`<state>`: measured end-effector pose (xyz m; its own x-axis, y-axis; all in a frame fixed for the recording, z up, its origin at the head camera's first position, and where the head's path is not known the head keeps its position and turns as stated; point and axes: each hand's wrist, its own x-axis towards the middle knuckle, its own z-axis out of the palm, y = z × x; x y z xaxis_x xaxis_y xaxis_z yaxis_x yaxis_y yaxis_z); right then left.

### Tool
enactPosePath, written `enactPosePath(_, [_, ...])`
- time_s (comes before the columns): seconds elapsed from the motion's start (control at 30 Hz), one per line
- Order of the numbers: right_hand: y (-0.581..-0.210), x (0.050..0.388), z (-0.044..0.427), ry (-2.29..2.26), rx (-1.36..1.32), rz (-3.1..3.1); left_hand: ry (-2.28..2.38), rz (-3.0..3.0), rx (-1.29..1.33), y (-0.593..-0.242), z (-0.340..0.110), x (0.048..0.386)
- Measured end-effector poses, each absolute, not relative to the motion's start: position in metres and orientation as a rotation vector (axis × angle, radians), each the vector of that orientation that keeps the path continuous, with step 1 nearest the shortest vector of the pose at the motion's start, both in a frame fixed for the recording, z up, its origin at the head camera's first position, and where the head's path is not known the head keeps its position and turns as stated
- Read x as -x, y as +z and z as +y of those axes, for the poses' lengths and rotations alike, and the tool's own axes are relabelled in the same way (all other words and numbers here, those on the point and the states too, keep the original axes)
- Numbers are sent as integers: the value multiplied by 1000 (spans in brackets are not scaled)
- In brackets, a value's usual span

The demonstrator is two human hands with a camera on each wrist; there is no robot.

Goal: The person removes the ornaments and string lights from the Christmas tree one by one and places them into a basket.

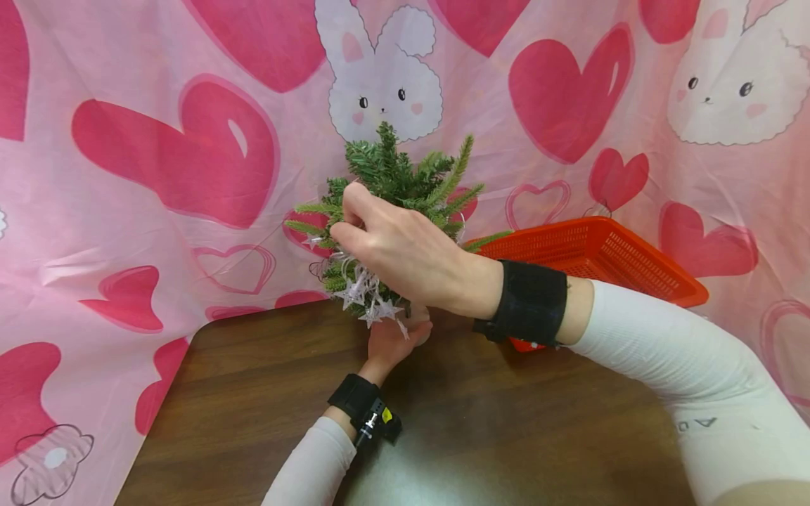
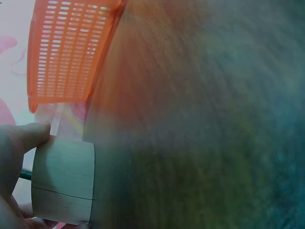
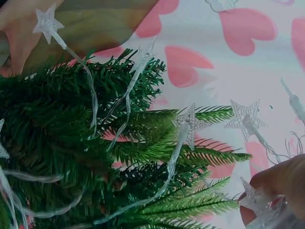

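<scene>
Small tree (image 1: 386, 165): left hand (image 1: 395, 339) curled round its base (image 2: 64, 179); right hand (image 1: 411, 246), fingers bent, holds star lights (image 1: 352, 291) at its near side; basket (image 1: 639, 267) to its right.

Wood-grained table (image 1: 253, 393) — tree (image 1: 380, 165), red basket (image 1: 661, 270)

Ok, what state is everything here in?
Bushy green artificial tree: upright
Clear plastic star string lights: apparently unlit, partly draped on tree
Pale cylindrical base: held, dark line across
Orange perforated plastic basket: upright, open-topped
Left grip: holding base
Right grip: pinching string lights
</scene>
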<state>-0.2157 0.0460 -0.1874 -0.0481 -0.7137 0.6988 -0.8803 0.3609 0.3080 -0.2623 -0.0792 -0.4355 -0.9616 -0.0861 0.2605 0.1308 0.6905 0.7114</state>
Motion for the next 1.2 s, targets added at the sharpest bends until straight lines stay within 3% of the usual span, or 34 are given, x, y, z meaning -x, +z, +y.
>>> enactPosePath(0.53, [-183,214,48,324,-1437,-1793,-1016,-2692,27,-440,-77,267])
enactPosePath(1.03, [-184,213,55,288,-1310,-1727,-799,-2748,-41,-443,-72,273])
enactPosePath(1.2, [-187,216,57,434,-1418,-1709,-895,-2701,176,-443,-79,276])
